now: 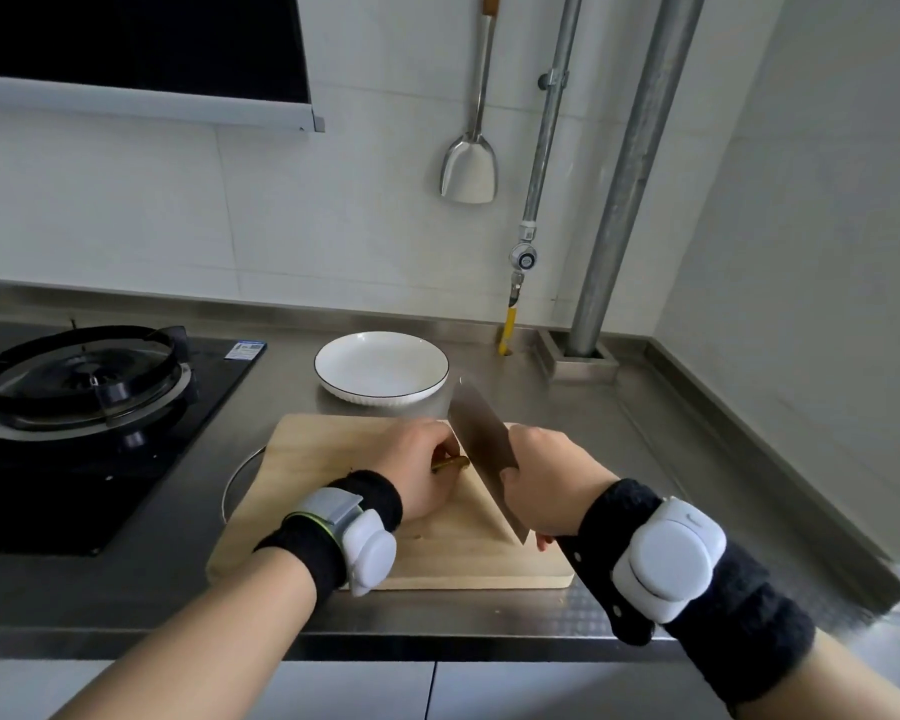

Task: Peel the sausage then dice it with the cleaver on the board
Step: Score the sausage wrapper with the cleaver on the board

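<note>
I'm pinning the sausage [452, 463] on the wooden board [307, 511] under my curled left hand [421, 462] and gripping the cleaver [481, 444] in my right hand [544, 483], blade meeting its exposed end (peeled or not, can't tell), so dicing is seemingly only beginning, no cubes showing.

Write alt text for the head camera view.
A person's right hand holds a cleaver edge down over a wooden board, beside a sausage gripped by the left hand. A white plate sits behind the board, a gas stove at left.
</note>
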Motion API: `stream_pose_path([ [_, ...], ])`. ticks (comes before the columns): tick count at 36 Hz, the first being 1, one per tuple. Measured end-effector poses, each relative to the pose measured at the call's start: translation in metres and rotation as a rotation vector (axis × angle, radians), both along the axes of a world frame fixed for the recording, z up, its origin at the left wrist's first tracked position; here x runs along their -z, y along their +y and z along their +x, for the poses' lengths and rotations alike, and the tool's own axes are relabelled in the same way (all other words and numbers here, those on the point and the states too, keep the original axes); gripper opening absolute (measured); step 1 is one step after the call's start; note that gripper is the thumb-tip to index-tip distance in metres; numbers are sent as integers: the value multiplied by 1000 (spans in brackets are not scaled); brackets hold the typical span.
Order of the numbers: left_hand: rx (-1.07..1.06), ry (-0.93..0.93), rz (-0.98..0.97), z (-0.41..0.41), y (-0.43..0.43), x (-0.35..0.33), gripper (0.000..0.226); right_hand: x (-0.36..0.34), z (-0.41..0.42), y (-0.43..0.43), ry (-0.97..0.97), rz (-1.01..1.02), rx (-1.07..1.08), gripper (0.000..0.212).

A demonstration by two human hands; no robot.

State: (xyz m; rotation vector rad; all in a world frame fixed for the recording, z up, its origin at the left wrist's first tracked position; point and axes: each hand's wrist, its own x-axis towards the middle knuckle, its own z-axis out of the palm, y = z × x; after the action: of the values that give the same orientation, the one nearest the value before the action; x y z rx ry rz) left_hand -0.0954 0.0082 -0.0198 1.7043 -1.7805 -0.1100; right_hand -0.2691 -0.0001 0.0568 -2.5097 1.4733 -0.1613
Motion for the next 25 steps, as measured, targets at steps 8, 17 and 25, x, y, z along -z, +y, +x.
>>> stream_pose_path([
  [8,-7,-30,-63,2,1,5,11,0,2,4,11,-16,-17,7],
  [17,-14,-40,-39,5,-2,8,8,-2,3,7,29,-13,-22,5],
  [25,6,20,-22,7,-4,10,4,-3,14,0,58,9,-37,6],
])
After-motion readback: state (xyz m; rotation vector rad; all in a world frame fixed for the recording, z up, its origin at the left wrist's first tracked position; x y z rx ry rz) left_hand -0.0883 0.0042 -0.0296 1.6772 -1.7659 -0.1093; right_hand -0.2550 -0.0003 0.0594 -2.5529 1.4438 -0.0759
